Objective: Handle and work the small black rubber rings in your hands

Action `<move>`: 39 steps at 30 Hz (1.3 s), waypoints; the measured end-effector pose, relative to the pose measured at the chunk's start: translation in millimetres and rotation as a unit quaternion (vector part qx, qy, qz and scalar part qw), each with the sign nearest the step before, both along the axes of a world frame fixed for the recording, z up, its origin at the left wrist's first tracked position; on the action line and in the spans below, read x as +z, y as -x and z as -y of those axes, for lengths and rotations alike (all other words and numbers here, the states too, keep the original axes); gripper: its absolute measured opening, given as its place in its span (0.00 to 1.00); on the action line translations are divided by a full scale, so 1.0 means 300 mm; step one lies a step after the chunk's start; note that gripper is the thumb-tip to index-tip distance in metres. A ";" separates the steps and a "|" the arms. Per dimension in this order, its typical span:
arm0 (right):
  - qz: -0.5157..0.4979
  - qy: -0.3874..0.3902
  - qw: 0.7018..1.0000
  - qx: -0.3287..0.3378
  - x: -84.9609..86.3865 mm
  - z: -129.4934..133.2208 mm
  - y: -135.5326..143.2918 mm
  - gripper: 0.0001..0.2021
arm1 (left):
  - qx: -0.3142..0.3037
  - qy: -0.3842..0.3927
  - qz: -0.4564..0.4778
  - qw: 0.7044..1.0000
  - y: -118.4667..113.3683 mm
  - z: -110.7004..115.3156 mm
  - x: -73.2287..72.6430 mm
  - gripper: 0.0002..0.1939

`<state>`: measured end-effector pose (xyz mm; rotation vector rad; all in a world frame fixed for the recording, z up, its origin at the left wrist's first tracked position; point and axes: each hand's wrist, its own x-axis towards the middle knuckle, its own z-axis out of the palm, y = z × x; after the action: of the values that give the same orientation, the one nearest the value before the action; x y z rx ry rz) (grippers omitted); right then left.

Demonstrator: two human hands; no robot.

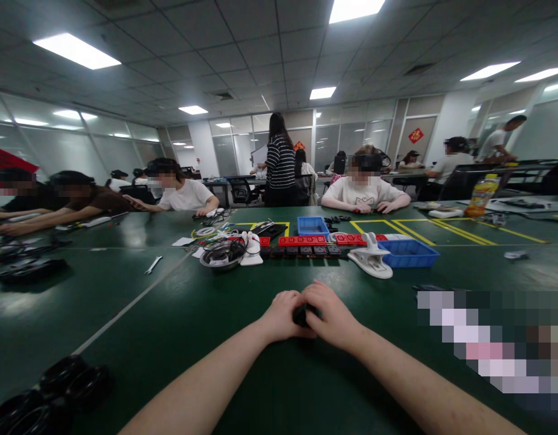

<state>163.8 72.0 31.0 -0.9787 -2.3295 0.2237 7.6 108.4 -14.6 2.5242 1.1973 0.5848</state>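
My left hand (pixel 282 316) and my right hand (pixel 331 311) meet over the green table, straight ahead of me. Between them is a small black object (pixel 301 315), mostly covered by my fingers, so its kind cannot be made out. The fingers of both hands are curled round it, the right hand's from above and the right side, the left hand's from the left. Beyond my hands stand a row of red sockets (pixel 304 240) and a white clip-shaped stand (pixel 372 263).
Blue bins (pixel 408 254) sit beyond my hands. A metal bowl (pixel 222 255) holds cables. A wrench (pixel 153 264) lies left, and black rings (pixel 64 374) lie near left. An orange drink bottle (pixel 482 196) stands at far right. Co-workers sit across and to the left.
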 end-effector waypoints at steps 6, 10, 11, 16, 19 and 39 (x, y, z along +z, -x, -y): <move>0.046 0.036 0.984 -0.166 -0.015 -0.016 0.007 0.12 | 0.048 0.000 0.028 0.998 -0.009 0.019 0.006 0.36; 0.072 0.046 0.979 -0.186 -0.046 -0.023 0.017 0.08 | 0.054 -0.045 0.006 0.998 -0.022 0.023 -0.003 0.28; 0.071 0.046 0.979 -0.184 -0.049 -0.024 0.018 0.08 | 0.054 -0.050 -0.001 0.997 -0.024 0.024 -0.004 0.26; 0.066 0.046 0.981 -0.174 -0.047 -0.028 0.015 0.08 | 0.056 -0.049 0.001 0.997 -0.027 0.022 -0.005 0.19; 0.062 0.046 0.983 -0.166 -0.048 -0.028 0.012 0.08 | 0.043 -0.035 0.005 0.998 -0.025 0.022 0.000 0.16; -0.028 -0.017 0.999 0.042 -0.114 -0.009 0.032 0.10 | -0.039 0.022 0.019 0.999 0.004 -0.027 -0.021 0.17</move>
<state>154.2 74.9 -3.2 -0.8495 -2.3178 0.2405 6.4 116.4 -21.0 2.4995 1.0828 0.5782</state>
